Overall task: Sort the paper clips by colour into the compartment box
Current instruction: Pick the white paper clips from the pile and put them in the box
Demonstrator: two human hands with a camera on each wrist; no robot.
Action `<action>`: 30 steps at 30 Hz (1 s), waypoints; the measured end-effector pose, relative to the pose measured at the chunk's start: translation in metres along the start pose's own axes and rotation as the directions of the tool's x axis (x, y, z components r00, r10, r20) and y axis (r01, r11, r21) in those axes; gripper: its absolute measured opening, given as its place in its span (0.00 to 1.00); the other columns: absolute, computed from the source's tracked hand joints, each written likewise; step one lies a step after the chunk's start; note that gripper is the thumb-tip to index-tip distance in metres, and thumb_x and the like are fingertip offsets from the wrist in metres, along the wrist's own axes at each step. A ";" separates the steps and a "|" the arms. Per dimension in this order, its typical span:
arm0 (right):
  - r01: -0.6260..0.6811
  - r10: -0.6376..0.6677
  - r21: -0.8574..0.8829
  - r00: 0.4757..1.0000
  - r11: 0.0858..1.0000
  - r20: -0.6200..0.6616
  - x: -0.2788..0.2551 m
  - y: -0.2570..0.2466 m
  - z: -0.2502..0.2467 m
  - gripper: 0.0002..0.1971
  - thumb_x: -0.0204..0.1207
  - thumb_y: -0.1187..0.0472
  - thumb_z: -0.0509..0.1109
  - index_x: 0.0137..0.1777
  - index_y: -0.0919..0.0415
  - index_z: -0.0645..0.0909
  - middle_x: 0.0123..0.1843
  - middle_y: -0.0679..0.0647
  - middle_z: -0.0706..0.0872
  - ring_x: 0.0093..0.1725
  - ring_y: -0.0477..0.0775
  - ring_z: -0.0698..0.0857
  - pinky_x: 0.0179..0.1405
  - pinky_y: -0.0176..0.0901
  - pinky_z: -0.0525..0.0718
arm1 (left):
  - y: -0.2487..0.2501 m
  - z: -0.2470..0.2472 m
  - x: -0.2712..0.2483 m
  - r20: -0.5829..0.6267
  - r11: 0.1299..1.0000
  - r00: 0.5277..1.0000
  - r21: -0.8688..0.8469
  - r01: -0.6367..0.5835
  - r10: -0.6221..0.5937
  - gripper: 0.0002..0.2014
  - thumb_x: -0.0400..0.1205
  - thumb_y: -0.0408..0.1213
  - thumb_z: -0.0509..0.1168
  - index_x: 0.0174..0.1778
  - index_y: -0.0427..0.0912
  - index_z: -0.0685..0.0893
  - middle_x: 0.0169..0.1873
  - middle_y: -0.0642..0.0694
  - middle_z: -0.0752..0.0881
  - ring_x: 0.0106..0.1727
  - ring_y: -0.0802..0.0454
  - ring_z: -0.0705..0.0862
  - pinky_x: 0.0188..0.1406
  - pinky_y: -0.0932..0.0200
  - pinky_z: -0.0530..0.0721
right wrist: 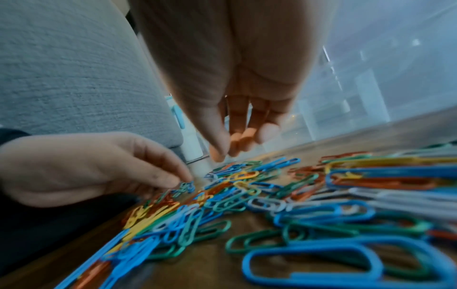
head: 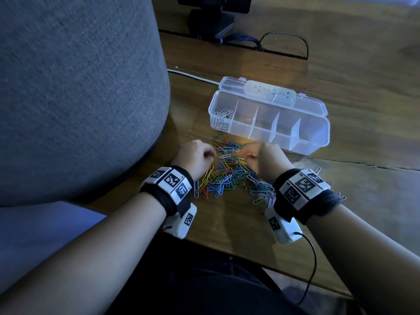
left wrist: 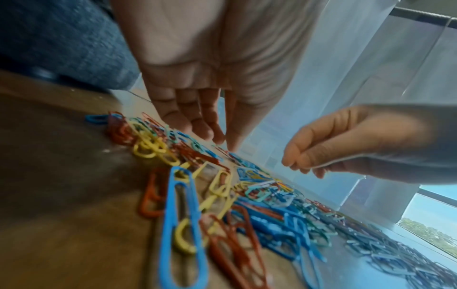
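Observation:
A heap of paper clips [head: 227,176] in blue, green, red, yellow and white lies on the wooden table [head: 238,223]. Just beyond it stands the clear compartment box [head: 318,137] with its lid open. Its leftmost compartment holds white clips [head: 221,117]. My left hand [right wrist: 183,179] is at the heap's left edge, thumb and forefinger pinching a bluish clip [right wrist: 186,186] that lies on the pile. My right hand [right wrist: 223,153] hovers just over the heap's far side with thumb and fingers pressed together. From the left wrist, a thin pale strip like a white clip shows in my right hand's [left wrist: 301,168] pinch.
A big grey upholstered seat [head: 79,98] fills the left and crowds the table edge by my left hand [head: 210,155]. A monitor stand [head: 211,21], cables and a pair of glasses [head: 284,44] lie at the back. The table runs on to the right of the box.

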State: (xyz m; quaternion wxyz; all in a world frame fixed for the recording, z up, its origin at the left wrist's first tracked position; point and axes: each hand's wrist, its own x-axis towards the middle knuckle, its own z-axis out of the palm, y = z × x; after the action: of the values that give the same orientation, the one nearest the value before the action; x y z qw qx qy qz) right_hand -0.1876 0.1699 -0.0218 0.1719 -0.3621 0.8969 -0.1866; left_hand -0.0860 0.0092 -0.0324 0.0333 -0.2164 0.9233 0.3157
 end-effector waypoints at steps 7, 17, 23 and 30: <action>0.182 -0.139 -0.131 0.949 0.974 0.282 -0.008 -0.014 0.020 0.11 0.76 0.64 0.64 0.55 0.61 0.85 0.52 0.58 0.87 0.55 0.58 0.83 0.55 0.45 0.79 | 0.014 0.009 0.010 0.040 0.997 0.997 0.031 -0.072 0.070 0.10 0.80 0.35 0.65 0.53 0.45 0.90 0.56 0.48 0.88 0.58 0.49 0.84 0.55 0.60 0.78; 0.049 -0.040 -0.040 0.979 0.998 0.202 -0.015 -0.003 0.018 0.06 0.74 0.61 0.68 0.45 0.58 0.87 0.42 0.53 0.87 0.43 0.55 0.82 0.43 0.42 0.78 | 0.006 0.010 0.014 0.036 0.992 0.998 0.118 -0.050 0.046 0.03 0.76 0.37 0.69 0.37 0.46 0.88 0.45 0.48 0.85 0.45 0.51 0.81 0.41 0.60 0.75; -0.235 0.235 0.525 0.970 0.818 0.069 -0.020 0.007 0.011 0.04 0.71 0.65 0.75 0.36 0.57 0.88 0.29 0.45 0.87 0.27 0.35 0.80 0.34 0.26 0.78 | -0.008 -0.003 0.011 -0.065 0.941 0.997 -0.338 0.027 -0.052 0.04 0.78 0.30 0.67 0.39 0.42 0.82 0.38 0.44 0.86 0.39 0.53 0.80 0.40 0.60 0.77; -0.239 0.208 0.941 0.959 0.240 0.191 -0.021 0.005 -0.001 0.08 0.64 0.73 0.69 0.31 0.61 0.83 0.26 0.55 0.83 0.23 0.48 0.76 0.24 0.34 0.74 | -0.008 -0.009 0.012 0.114 0.658 0.984 -0.733 0.176 -0.136 0.14 0.80 0.21 0.54 0.43 0.38 0.83 0.32 0.46 0.79 0.32 0.57 0.77 0.30 0.65 0.78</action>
State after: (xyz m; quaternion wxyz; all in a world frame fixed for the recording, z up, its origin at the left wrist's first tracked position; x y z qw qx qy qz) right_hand -0.1771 0.1883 -0.0203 0.3907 -0.0569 0.6433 -0.6560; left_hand -0.0930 -0.0064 -0.0326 -0.0077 -0.2819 0.6931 0.6634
